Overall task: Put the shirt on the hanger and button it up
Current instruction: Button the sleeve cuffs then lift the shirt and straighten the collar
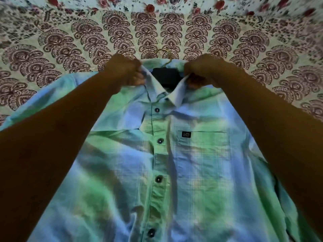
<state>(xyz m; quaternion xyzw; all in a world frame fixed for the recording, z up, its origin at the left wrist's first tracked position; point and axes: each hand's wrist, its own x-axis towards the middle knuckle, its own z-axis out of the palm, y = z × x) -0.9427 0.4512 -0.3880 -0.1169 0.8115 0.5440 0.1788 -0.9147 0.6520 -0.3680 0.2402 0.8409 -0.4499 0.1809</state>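
Both hands at the collar of a buttoned shirt on a bed

The blue-green shirt (183,163) lies front up on the patterned bedspread (52,49), its dark buttons (160,141) closed; the left hand (127,71) and right hand (201,72) each pinch a collar side, the hanger (166,77) showing dark inside the neck.

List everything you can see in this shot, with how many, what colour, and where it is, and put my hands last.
shirt: one, blue-green plaid, flat on the bedsheet, fills the centre.
buttons: four visible, dark, fastened down the placket.
chest pocket: one, with a dark label, right of the placket.
hanger: one, dark body inside the collar, gold hook above it.
bedsheet: one, cream with maroon pattern, underneath.
left hand: grips the collar's left side.
right hand: grips the collar's right side.
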